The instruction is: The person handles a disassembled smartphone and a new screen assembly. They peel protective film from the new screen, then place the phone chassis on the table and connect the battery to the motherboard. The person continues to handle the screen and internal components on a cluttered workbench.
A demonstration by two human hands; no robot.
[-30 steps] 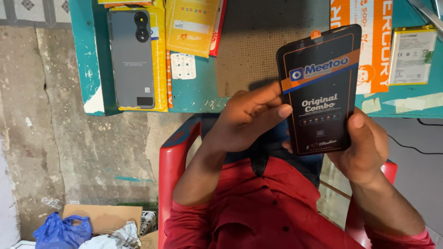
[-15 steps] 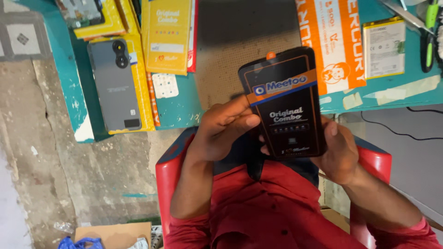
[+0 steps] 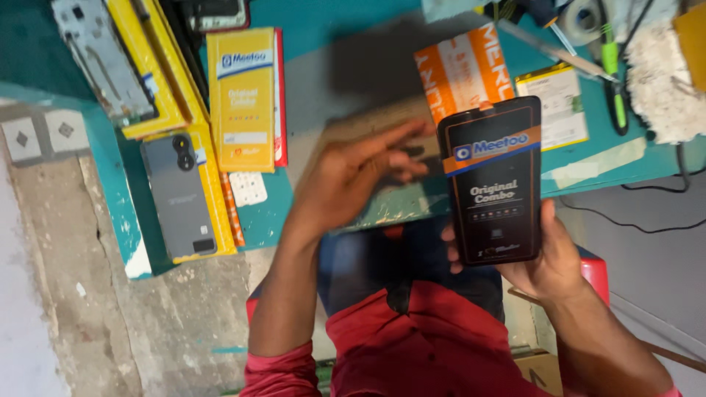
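Gripping black box (image 3: 493,184), right hand (image 3: 544,257); left hand (image 3: 353,176) open.

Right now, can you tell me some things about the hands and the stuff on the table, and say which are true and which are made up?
1. The right hand holds a black flat box. True.
2. The left hand is gripping the black box too. False: it is off the box, open and blurred.
3. A grey phone lies back-up on the teal table. True.
4. The phone lies beside a blue box. False: a yellow box lies next to it.
5. A green-handled tool lies on the table. True.
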